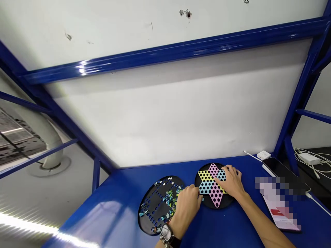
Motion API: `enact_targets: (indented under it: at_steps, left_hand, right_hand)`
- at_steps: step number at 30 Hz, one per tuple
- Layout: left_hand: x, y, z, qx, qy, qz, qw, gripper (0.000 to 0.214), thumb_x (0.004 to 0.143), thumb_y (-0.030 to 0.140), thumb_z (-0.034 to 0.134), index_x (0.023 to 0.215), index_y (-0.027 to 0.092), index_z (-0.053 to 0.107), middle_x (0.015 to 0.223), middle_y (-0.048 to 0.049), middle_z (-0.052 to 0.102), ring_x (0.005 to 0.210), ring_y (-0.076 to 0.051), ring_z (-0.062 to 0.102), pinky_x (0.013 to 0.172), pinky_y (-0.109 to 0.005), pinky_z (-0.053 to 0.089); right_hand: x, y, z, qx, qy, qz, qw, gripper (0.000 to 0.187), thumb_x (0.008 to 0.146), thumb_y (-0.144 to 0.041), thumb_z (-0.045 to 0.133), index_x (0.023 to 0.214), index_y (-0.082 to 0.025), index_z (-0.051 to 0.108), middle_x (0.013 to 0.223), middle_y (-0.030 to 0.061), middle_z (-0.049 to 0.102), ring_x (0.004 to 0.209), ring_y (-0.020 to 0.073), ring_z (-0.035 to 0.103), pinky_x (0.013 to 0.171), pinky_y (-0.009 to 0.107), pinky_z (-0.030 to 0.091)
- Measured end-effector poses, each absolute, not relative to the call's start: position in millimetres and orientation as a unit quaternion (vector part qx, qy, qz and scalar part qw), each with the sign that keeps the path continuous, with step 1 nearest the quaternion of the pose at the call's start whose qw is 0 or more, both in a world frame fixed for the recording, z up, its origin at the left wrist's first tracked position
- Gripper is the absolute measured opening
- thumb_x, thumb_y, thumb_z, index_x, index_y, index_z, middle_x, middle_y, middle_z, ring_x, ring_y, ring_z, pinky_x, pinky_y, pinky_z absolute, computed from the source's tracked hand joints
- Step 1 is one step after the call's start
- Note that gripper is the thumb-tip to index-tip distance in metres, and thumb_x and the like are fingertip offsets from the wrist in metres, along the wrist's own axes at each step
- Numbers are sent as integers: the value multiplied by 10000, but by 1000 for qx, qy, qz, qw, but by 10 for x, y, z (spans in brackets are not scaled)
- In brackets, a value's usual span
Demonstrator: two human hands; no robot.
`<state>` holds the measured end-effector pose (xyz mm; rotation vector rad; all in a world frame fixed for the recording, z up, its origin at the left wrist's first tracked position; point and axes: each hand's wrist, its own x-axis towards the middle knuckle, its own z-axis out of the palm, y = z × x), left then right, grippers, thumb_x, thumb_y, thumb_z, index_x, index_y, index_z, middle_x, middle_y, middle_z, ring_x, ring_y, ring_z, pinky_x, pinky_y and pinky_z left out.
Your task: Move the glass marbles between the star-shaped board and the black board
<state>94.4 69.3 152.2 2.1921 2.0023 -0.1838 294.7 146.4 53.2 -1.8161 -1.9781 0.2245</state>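
A star-shaped Chinese checkers board (216, 189), pink, yellow and light blue with black holes, lies in a round black tray (207, 204). My right hand (232, 182) is over its right side, thumb on the coloured surface and fingers bent at the upper right point. Close to the lower left point is my left hand (187, 203), its fingers curled together; what they hold, if anything, is hidden. Left of it lies a second round black tray (155, 201) with rows of holes and many blue, green and white marbles (169, 198). My left forearm partly covers this tray.
Both trays lie on a blue tabletop (124, 199). At the right are a dark phone (280, 172), a second phone with a lit, partly blurred screen (279, 210), a white charger (263, 155) and white cables (319, 162). A blue frame (168, 51) and white panel stand behind.
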Motion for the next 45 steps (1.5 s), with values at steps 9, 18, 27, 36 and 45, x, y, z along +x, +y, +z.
enact_targets:
  at_steps: [9,18,27,36,45]
  left_hand:
    - [1200,777,1421,741,658,-130,44,282,910,59,474,959,132,743,915,-149,722,895,-293,710,732,-358,498]
    - [1141,845,1455,702,702,-112,54,204,868,123,573,1003,120,726,976,-171,732,922,-305,725,719,-342,512]
    - [1131,885,1456,672,732,-75,80,229,789,85,619,981,130,737,985,-158,752,973,-317,730,753,-340,521]
    - [1158,859,1352,656,748,-27,102,269,726,102,634,966,115,754,959,-173,752,925,-304,731,738,-329,501]
    - [296,720,1521,576,808,36,116,244,872,307,550,871,247,787,931,-53,791,901,-247,729,676,-286,453]
  right_hand:
    - [2937,1470,535,-658,-716,89,214,507,900,-559,527,1257,-209,608,1358,152,563,1281,320,508,1114,539,289]
    - [2932,1466,531,-658,-718,89,210,518,884,-551,558,1255,-194,610,1364,160,562,1273,330,513,1128,556,268]
    - [2953,1466,541,-662,-720,91,189,542,892,-561,532,1288,-197,594,1393,165,541,1282,337,506,1112,556,291]
    - [2967,1468,527,-661,-720,91,192,557,900,-574,519,1297,-191,591,1394,161,535,1294,329,500,1122,551,289]
    - [2962,1445,565,-656,-724,92,194,526,901,-565,540,1276,-201,599,1373,164,552,1284,330,513,1117,549,301]
